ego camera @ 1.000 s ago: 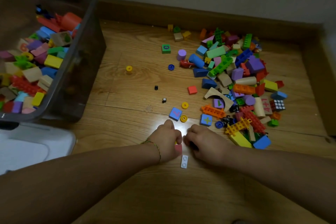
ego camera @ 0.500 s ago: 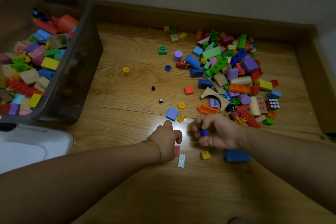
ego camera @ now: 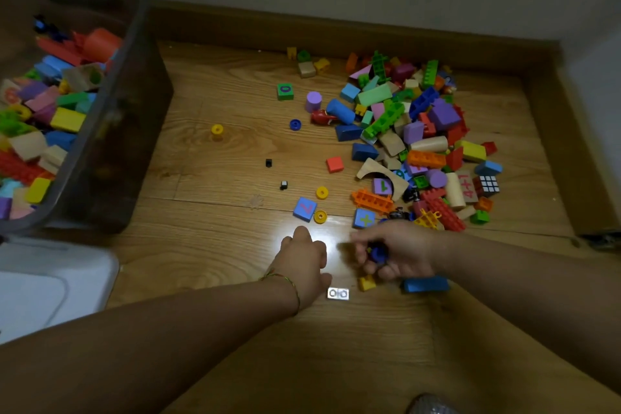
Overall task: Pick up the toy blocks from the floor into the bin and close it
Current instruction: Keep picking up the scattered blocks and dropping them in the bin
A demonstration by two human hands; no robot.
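Note:
Loose toy blocks (ego camera: 420,138) lie heaped on the wooden floor at the right. A dark see-through bin (ego camera: 134,118) at the left is open and holds several blocks. My left hand (ego camera: 302,262) rests on the floor with its fingers curled under; a small red block seen beside the thumb earlier is now hidden beneath it. My right hand (ego camera: 400,252), just to the right, grips a round blue piece (ego camera: 378,252). Below the hands lie a flat white piece (ego camera: 338,293), a small yellow block (ego camera: 366,283) and a blue brick (ego camera: 426,284).
A white lid (ego camera: 50,286) lies in front of the bin. A blue cube with a red mark (ego camera: 305,208), yellow rings (ego camera: 320,216) and small black bits (ego camera: 284,185) are scattered between bin and pile. A wooden skirting board (ego camera: 336,30) borders the floor at the back and right.
My right hand reached to the pile's edge, took the round blue piece and drew back beside my left hand. The small red block by my left thumb has vanished under that hand.

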